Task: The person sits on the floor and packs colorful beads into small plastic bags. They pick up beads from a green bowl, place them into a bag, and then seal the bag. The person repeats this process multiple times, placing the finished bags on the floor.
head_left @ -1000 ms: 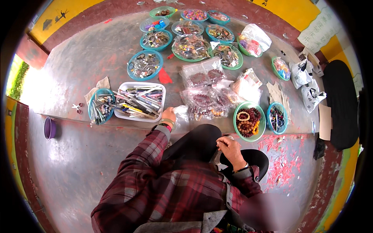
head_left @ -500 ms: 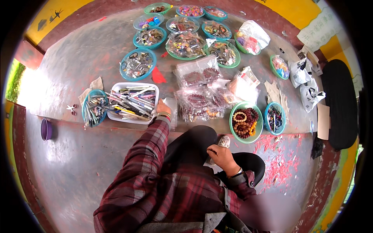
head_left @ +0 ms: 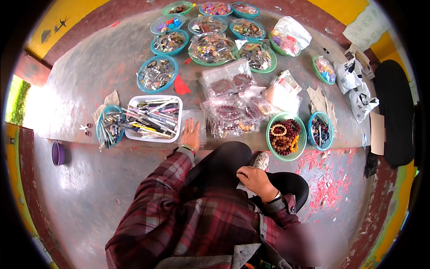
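On the platform (head_left: 107,67), beside the white tray (head_left: 180,109), a clear bag (head_left: 200,124) is partly covered by the left hand (head_left: 191,137), fingers spread apart. Probably light, limp, slippery, the bag is best pinched by its edge. The right hand (head_left: 259,182) is curled; its grip cannot be told.

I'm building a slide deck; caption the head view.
Left hand spread over clear plastic beside a white tray of pens; right hand loosely curled.
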Demonstrator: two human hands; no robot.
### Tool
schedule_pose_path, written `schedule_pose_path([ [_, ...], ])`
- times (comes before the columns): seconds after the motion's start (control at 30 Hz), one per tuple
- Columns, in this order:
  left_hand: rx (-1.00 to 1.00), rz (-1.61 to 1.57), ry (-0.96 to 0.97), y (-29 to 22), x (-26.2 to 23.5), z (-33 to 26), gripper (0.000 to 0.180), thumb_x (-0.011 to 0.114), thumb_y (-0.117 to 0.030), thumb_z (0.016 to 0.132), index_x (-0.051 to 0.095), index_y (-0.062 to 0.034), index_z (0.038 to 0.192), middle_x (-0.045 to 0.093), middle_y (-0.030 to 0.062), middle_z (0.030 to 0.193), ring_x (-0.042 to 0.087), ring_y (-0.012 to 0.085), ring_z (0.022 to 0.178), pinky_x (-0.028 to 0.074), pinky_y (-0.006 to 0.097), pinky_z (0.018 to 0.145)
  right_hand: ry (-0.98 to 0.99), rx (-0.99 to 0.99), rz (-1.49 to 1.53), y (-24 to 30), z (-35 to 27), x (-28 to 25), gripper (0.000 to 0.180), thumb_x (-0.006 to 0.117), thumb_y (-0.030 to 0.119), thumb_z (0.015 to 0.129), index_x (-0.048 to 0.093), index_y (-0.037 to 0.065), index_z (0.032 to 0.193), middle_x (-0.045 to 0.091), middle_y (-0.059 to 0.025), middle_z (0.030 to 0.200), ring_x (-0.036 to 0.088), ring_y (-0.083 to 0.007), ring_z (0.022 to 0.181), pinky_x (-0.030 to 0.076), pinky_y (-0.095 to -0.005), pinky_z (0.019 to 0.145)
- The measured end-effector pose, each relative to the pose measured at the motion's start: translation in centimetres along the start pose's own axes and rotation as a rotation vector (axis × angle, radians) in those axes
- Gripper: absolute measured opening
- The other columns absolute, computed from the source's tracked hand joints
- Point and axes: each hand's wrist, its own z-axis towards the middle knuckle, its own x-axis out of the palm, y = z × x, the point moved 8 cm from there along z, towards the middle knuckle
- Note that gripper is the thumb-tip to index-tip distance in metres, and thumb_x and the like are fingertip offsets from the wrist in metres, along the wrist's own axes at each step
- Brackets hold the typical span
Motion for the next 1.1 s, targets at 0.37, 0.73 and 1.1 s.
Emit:
schedule_pose_path([
  [0.37, -0.074, -0.056, 0.198, 3.0, 3.2, -1.5, 0.059, 0.047, -0.030, 0.088, 0.024, -0.0111, 0.139, 0.016, 0.0116, 0.147, 0.011, 0.0282, 0.136, 0.016, 0.040, 0.109, -0.022, -0.032, -0.035, -0.5, -0.4, 0.1, 0.015, 0.054, 0.022, 0.081, 0.060, 0.008, 0.082, 0.061, -0.0123, 0.077, 0.059, -0.0324, 0.073, 0.047, -0.0423, 0.063],
  [0.73, 0.320, -0.275, -0.254, -9.5, -4.4, 5.9, 0.034, 0.062, -0.021, 0.077, 0.055, -0.0019, 0.104, 0.054, 0.0136, 0.110, 0.049, 0.0318, 0.105, 0.039, 0.040, 0.091, -0.001, -0.127, -0.181, -0.3, -0.7, 0.3, 0.016, 0.053, 0.022, 0.081, 0.059, 0.008, 0.079, 0.061, -0.0118, 0.076, 0.059, -0.0322, 0.070, 0.047, -0.0424, 0.061],
  [1.1, 0.233, -0.065, 0.215, -12.3, 1.0, 12.6, 0.033, 0.064, -0.022, 0.072, 0.060, -0.0058, 0.100, 0.061, 0.0162, 0.098, 0.057, 0.0308, 0.096, 0.045, 0.039, 0.084, 0.006, -0.057, -0.092, -1.6, -0.7, 0.9, 0.018, 0.053, 0.025, 0.081, 0.058, 0.008, 0.079, 0.061, -0.0125, 0.074, 0.060, -0.0335, 0.068, 0.048, -0.0430, 0.060],
])
